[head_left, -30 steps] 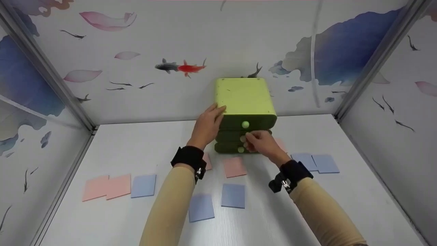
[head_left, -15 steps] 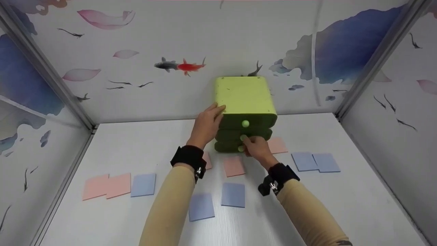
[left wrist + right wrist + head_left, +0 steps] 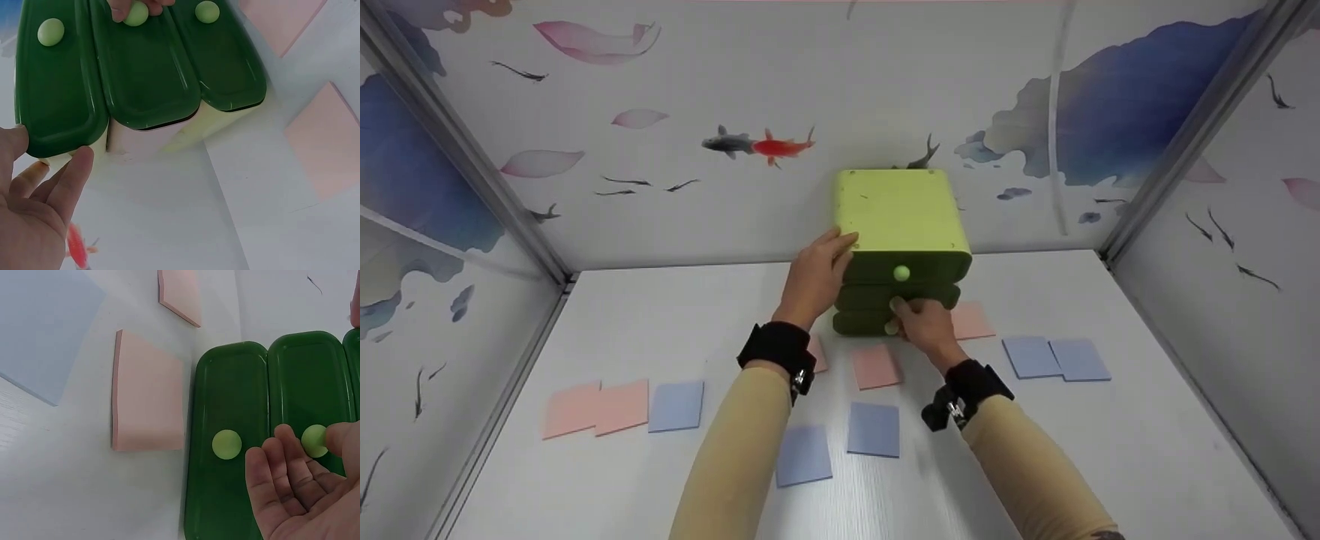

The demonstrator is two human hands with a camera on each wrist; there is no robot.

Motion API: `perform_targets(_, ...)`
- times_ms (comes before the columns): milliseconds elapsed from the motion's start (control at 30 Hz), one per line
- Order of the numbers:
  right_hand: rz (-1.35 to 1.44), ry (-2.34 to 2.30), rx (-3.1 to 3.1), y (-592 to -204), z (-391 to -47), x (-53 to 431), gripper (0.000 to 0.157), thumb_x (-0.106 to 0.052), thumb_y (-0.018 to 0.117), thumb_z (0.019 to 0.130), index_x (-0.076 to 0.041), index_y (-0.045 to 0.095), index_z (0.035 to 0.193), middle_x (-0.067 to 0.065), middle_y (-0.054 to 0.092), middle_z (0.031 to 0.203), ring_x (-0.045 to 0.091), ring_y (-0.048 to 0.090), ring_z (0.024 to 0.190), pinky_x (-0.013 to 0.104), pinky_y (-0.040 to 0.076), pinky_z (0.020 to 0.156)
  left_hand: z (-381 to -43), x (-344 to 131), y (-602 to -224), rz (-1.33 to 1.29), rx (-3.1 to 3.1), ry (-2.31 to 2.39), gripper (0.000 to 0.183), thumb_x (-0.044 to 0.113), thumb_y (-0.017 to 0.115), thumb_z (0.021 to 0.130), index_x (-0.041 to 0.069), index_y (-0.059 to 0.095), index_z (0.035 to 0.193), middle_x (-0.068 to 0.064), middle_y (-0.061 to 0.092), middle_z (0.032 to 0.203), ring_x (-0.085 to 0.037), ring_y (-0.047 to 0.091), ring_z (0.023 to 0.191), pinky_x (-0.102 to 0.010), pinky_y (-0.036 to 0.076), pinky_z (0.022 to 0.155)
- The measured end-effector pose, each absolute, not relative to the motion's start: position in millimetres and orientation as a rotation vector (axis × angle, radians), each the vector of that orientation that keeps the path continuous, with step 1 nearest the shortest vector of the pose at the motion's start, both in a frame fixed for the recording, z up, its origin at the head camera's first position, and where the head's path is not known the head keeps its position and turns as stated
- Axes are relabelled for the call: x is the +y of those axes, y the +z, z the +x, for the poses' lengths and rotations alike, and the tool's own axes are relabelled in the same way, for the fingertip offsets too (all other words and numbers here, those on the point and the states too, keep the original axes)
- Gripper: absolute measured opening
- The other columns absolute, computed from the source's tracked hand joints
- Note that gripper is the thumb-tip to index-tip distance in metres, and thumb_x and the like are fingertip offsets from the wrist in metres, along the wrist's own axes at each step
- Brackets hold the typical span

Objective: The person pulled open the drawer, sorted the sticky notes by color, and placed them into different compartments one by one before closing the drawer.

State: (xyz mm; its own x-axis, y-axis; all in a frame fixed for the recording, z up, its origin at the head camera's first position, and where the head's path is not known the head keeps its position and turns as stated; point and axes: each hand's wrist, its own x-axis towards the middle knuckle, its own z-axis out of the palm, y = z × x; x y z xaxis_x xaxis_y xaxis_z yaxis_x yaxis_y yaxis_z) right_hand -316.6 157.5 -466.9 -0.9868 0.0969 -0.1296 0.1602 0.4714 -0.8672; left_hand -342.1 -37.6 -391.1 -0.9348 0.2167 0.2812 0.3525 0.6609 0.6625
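A small lime-green cabinet [image 3: 896,210] with three stacked dark green drawers stands against the back wall. My left hand [image 3: 812,277] rests at its upper left front corner. In the left wrist view, the fingers [image 3: 70,185] lie fairly straight against the edge and side. My right hand [image 3: 928,327] pinches the round light-green knob [image 3: 314,441] of the middle drawer [image 3: 312,382]. The bottom drawer's knob [image 3: 226,444] sits beside the other fingers, while the top drawer's knob [image 3: 901,273] is untouched. Narrow dark gaps show behind the middle and bottom drawer fronts in the left wrist view.
Pink square pads [image 3: 875,367] and blue square pads [image 3: 873,430] lie scattered on the white table [image 3: 607,322], several around the cabinet's front. Two blue pads [image 3: 1031,356] lie to the right. Painted panels [image 3: 735,202] enclose the back and sides.
My right hand has shifted left and slightly down, its thumb and finger settling on the middle knob. The left hand stays put at the cabinet corner, and no drawer visibly slides.
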Motion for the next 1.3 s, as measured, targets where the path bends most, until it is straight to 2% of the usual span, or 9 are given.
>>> perform_targets(300, 0.239, -1.51, 2.612, -467.9, -311.9, 160.3, 0.045, -0.039, 0.051, 0.099, -0.003, 0.07, 0.081, 0.001, 0.065, 0.072, 0.018, 0.056, 0.069, 0.026, 0.041, 0.059, -341.3, -37.3, -391.2, -0.456, -2.691, -1.148, 0.037, 0.021, 0.05, 0.103, 0.019, 0.056, 0.139, -0.01, 0.044, 0.152, -0.024, 0.043, 0.14, -0.037, 0.037, 0.115)
perform_targets(433, 0.226, -1.505, 2.594, -468.2, -306.6, 161.7, 0.048, -0.042, 0.052, 0.099, -0.003, 0.065, 0.076, 0.0, 0.061, 0.07, 0.02, 0.056, 0.071, 0.026, 0.04, 0.061, -341.0, -36.5, -391.5, -0.447, -2.693, -1.15, 0.037, 0.021, 0.05, 0.103, 0.019, 0.056, 0.139, -0.01, 0.044, 0.152, -0.024, 0.043, 0.14, -0.037, 0.037, 0.115)
perform_targets(567, 0.17, -1.516, 2.602, -468.3, -298.7, 165.2, 0.047, -0.042, 0.053, 0.099, -0.007, 0.064, 0.069, 0.001, 0.056, 0.064, 0.017, 0.05, 0.064, 0.027, 0.037, 0.059, -341.1, -36.2, -392.2, -0.452, -2.689, -1.157, 0.037, 0.021, 0.051, 0.102, 0.019, 0.057, 0.138, -0.01, 0.044, 0.152, -0.024, 0.045, 0.139, -0.037, 0.04, 0.113)
perform_targets(767, 0.094, -1.509, 2.613, -468.4, -287.4, 170.6, 0.048, -0.041, 0.054, 0.099, -0.005, 0.066, 0.07, -0.001, 0.049, 0.058, 0.015, 0.043, 0.056, 0.027, 0.034, 0.057, -342.3, -36.7, -393.0, -0.465, -2.678, -1.156, 0.036, 0.02, 0.052, 0.102, 0.018, 0.058, 0.137, -0.011, 0.045, 0.151, -0.025, 0.046, 0.137, -0.037, 0.04, 0.113)
perform_targets(1033, 0.135, -1.502, 2.56, -466.5, -275.6, 171.7, 0.043, -0.038, 0.056, 0.098, -0.002, 0.069, 0.078, 0.002, 0.058, 0.066, 0.019, 0.054, 0.065, 0.026, 0.042, 0.059, -342.6, -37.1, -392.8, -0.49, -2.678, -1.143, 0.036, 0.02, 0.052, 0.102, 0.017, 0.058, 0.137, -0.012, 0.045, 0.151, -0.026, 0.046, 0.138, -0.037, 0.039, 0.114)
perform_targets(1300, 0.179, -1.555, 2.508, -469.7, -263.0, 172.1, 0.038, -0.035, 0.059, 0.097, -0.004, 0.07, 0.08, 0.005, 0.066, 0.076, 0.016, 0.06, 0.07, 0.032, 0.055, 0.069, -342.1, -38.0, -393.0, -0.483, -2.691, -1.142, 0.036, 0.02, 0.051, 0.102, 0.018, 0.057, 0.138, -0.011, 0.044, 0.152, -0.025, 0.045, 0.138, -0.037, 0.04, 0.113)
